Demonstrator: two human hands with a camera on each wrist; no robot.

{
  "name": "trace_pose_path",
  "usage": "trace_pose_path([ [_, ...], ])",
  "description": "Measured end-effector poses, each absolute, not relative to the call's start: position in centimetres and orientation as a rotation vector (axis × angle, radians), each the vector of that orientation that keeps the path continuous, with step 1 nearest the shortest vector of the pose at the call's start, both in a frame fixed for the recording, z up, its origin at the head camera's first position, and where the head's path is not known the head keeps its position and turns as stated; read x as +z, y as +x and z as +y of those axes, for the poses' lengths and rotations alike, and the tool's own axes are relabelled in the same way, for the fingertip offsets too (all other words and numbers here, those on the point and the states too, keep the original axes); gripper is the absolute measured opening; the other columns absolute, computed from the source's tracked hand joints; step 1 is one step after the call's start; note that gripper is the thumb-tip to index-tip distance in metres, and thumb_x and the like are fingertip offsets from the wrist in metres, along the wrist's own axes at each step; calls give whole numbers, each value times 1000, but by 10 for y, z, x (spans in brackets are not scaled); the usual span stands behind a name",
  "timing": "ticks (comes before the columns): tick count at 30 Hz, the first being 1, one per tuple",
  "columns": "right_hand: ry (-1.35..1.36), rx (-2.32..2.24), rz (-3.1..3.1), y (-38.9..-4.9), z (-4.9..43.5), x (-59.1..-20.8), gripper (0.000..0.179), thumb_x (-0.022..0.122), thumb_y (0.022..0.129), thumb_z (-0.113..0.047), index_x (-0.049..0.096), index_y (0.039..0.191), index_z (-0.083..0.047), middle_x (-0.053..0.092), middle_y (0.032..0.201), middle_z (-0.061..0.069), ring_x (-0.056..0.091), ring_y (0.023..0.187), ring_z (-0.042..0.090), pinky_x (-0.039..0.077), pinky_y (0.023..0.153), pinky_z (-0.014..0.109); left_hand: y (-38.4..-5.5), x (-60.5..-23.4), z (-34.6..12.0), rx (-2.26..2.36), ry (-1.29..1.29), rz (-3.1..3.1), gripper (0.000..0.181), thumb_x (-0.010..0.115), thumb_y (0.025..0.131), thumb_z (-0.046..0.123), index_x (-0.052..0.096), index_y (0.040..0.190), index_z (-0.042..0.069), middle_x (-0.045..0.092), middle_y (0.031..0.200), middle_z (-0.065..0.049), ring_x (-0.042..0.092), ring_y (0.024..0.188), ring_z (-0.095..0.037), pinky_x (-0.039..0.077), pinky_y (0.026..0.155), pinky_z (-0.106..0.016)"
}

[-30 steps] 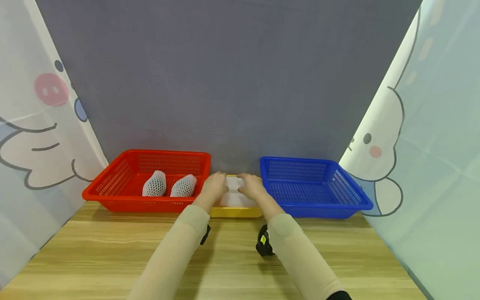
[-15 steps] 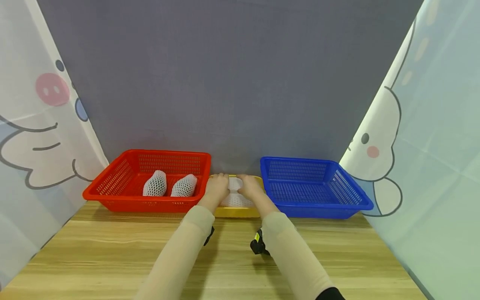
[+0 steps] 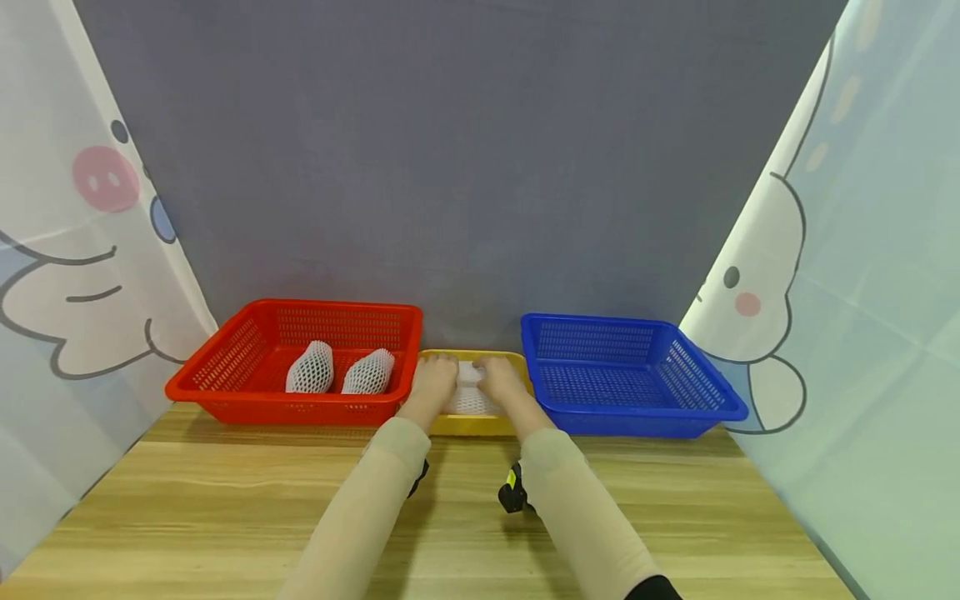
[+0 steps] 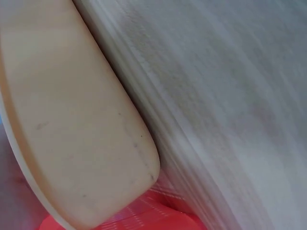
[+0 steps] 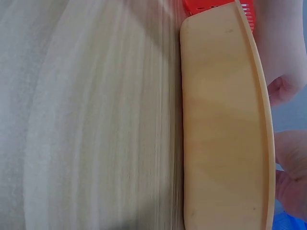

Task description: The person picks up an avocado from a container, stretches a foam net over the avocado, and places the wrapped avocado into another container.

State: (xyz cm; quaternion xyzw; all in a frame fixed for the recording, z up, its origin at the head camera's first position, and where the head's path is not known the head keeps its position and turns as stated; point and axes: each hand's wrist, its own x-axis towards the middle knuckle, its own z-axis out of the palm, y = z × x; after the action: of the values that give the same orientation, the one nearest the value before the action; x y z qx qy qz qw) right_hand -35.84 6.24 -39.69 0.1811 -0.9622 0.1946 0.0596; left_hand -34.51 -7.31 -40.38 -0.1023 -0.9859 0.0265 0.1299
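My left hand [image 3: 433, 383] and right hand [image 3: 504, 385] reach side by side into a shallow yellow tray [image 3: 474, 427], backs of the hands up. Between them lies white netted material [image 3: 471, 402], like foam fruit netting, with a smoother white patch behind it. The fingertips are down among it and largely hidden, so whether they grip it I cannot tell. In the right wrist view, the tray's outer wall [image 5: 223, 120] covers the lower part of both hands; bent fingers show past its rim. The left wrist view shows mostly the tray wall [image 4: 81, 120].
Left of the tray stands a red basket [image 3: 281, 408] holding two pieces wrapped in white foam netting, one [image 3: 311, 367] beside the other [image 3: 368, 372]. A blue basket [image 3: 637, 423] is at the right. Behind rises a grey panel [image 3: 472, 167]; the wooden table [image 3: 465, 533] extends in front.
Both hands have sunk slightly lower into the tray, and the right has shifted a little to the left, closer to the left hand. The baskets have stayed put.
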Motion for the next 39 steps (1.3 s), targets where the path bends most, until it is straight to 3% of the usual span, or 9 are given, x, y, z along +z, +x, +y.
trace_pose_path([
  [10, 561, 570, -2883, -357, 68, -397, 26, 68, 88, -6, 69, 114, -5, 66, 114, 11, 59, 110, 29, 44, 95, 39, -344, -402, -74, 81, -312, -2883, 21, 49, 95, 4, 68, 105, 6, 66, 103, -10, 59, 96, -30, 44, 87, -45],
  [18, 573, 520, -2830, -358, 74, -395, 23, 67, 90, -12, 71, 112, -7, 68, 110, 8, 61, 107, 27, 45, 93, 39, -342, -392, -75, 152, -349, -2777, 13, 59, 89, 3, 71, 87, 9, 67, 85, -7, 64, 77, -27, 51, 74, -40],
  [23, 560, 501, -2827, -357, 75, -390, 22, 66, 91, -13, 72, 112, -8, 69, 109, 7, 61, 106, 27, 45, 93, 39, -341, -388, -77, 164, -369, -2772, 9, 65, 84, 2, 70, 86, 9, 66, 84, -7, 63, 77, -27, 52, 71, -38],
  [39, 624, 560, -2766, -355, 78, -375, 21, 65, 92, -12, 71, 111, -5, 69, 108, 9, 63, 103, 27, 48, 89, 38, -339, -376, -82, -9, -390, -2745, 10, 62, 87, 0, 67, 83, 8, 66, 81, -9, 64, 76, -29, 53, 67, -43],
])
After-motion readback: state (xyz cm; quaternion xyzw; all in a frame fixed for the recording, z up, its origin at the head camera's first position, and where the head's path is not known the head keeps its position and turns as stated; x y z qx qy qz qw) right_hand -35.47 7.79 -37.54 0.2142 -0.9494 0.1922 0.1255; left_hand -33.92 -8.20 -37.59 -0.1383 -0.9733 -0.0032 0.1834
